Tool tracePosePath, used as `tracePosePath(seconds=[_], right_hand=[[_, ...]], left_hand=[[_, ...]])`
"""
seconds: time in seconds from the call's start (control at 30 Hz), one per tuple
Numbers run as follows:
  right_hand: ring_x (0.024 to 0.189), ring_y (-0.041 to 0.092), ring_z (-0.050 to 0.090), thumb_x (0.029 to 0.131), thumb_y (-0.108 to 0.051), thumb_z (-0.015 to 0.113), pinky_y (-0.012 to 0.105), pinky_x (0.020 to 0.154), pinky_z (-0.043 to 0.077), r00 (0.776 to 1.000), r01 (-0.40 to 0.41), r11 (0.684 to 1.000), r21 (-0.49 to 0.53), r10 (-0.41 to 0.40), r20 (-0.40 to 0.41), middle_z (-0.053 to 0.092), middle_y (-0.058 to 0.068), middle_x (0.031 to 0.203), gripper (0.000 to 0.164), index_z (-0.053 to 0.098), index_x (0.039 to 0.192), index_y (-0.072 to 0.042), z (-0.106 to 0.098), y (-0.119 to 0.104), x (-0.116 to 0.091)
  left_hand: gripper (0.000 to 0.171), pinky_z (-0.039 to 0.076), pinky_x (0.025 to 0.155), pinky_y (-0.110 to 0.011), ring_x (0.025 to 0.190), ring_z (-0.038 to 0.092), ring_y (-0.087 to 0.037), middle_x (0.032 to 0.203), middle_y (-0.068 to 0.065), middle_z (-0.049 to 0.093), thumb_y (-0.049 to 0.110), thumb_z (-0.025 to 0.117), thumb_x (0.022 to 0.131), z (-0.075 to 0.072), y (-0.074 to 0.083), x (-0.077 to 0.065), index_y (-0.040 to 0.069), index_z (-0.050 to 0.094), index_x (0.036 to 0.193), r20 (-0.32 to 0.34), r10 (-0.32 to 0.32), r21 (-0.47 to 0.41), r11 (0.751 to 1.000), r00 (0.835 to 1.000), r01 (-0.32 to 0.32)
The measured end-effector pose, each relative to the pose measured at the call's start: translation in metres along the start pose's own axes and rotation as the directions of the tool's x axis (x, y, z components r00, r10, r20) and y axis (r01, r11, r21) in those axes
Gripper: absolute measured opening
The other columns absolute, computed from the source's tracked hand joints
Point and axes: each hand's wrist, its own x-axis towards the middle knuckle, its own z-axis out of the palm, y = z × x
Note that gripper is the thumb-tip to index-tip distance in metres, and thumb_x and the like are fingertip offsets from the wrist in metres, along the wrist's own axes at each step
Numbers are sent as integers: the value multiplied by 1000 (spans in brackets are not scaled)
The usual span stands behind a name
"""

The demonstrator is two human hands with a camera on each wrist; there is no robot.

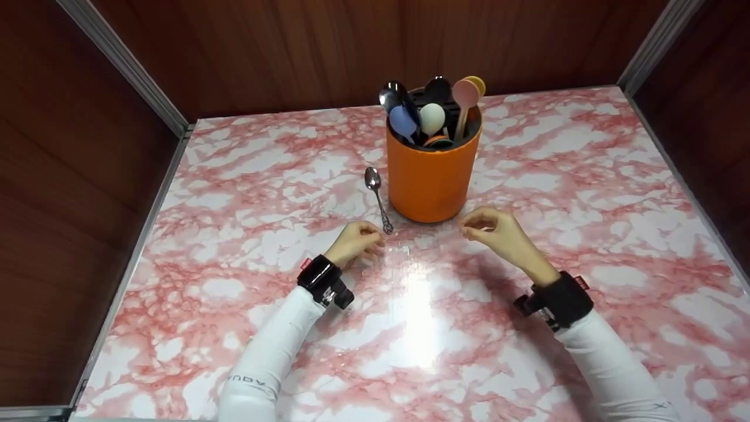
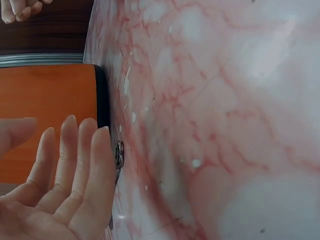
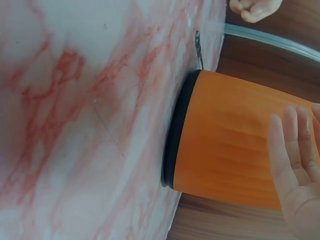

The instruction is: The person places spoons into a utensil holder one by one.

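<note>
A small metal teaspoon (image 1: 372,178) with an ornate handle lies on the marbled table, bowl pointing away. Just beside its handle end hovers my left hand (image 1: 356,241), fingers loosely bent and holding nothing. In the left wrist view its fingers (image 2: 67,170) extend in front of an orange utensil holder (image 1: 430,184). My right hand (image 1: 495,234) is near the holder's lower right side, thumb and fingers bent slightly toward each other, with nothing between them. Several utensils stand in the holder, among them a blue spoon (image 1: 403,121), a white spoon (image 1: 432,119) and a pink spoon (image 1: 466,94).
The red-and-white table (image 1: 263,193) is enclosed by a dark wood panel (image 1: 363,53) behind and further panels at both sides. Metal strips (image 1: 129,64) run along the corners. Light glares off the table's middle front.
</note>
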Motion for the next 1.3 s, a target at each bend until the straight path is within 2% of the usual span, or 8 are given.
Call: tracePosePath(seconds=[0.17,0.37,0.47,0.6,0.77,1.0,1.13,1.3], right_hand=[[78,6,62,89,3,65,17,72,54,1000,-25,1000,8,25,-5,67,19,94,15,66,101,13,0,2,-4],[76,5,62,89,3,65,17,71,54,1000,-27,999,36,27,-13,67,18,91,16,64,101,14,-2,3,-8],[75,5,62,89,5,64,17,70,55,1000,-26,998,57,27,-13,67,18,90,16,64,100,15,-3,4,-9],[74,6,62,89,4,65,21,70,56,999,-31,997,70,32,-5,66,20,89,16,63,100,16,-3,6,-11],[74,7,62,89,2,65,22,71,56,999,-50,996,72,50,4,66,22,89,17,64,101,15,-4,8,-14],[76,7,63,89,4,65,19,71,55,999,-54,995,85,54,1,66,21,91,18,62,101,17,-3,10,-16],[76,8,63,89,4,65,19,71,55,999,-53,994,98,53,1,66,22,91,19,62,102,17,-3,10,-16],[76,9,63,89,2,65,19,71,55,998,-57,993,102,57,2,66,22,91,19,63,102,16,-3,10,-17]], left_hand=[[22,60,61,-33,63,64,-20,94,-27,66,-2,52,90,-1,10,13,-17,58,105,-22,35,32,999,999,-35],[15,55,47,-27,53,63,-17,86,-22,68,1,56,86,-3,17,29,-9,62,95,-80,83,87,993,993,-76],[11,53,45,-25,51,64,-18,77,-15,69,6,58,81,-14,-14,73,-3,64,85,-92,166,102,982,982,-157],[9,58,52,-29,58,67,-22,76,-12,70,9,62,81,-24,-44,120,1,65,83,-170,143,139,983,975,-120],[14,56,44,-32,52,66,-22,71,-11,69,18,67,82,-23,-46,132,5,65,82,-296,99,138,989,950,-61],[11,55,43,-29,47,63,-16,63,-3,67,19,71,79,-39,-103,216,8,66,77,-385,103,201,979,917,-25],[11,55,50,-27,51,64,-16,65,-4,67,20,72,78,-41,-103,225,9,71,76,-409,114,275,962,906,3],[12,50,56,-21,55,62,-16,61,0,65,20,74,75,-38,-88,208,13,70,66,-411,200,336,940,890,-56]])
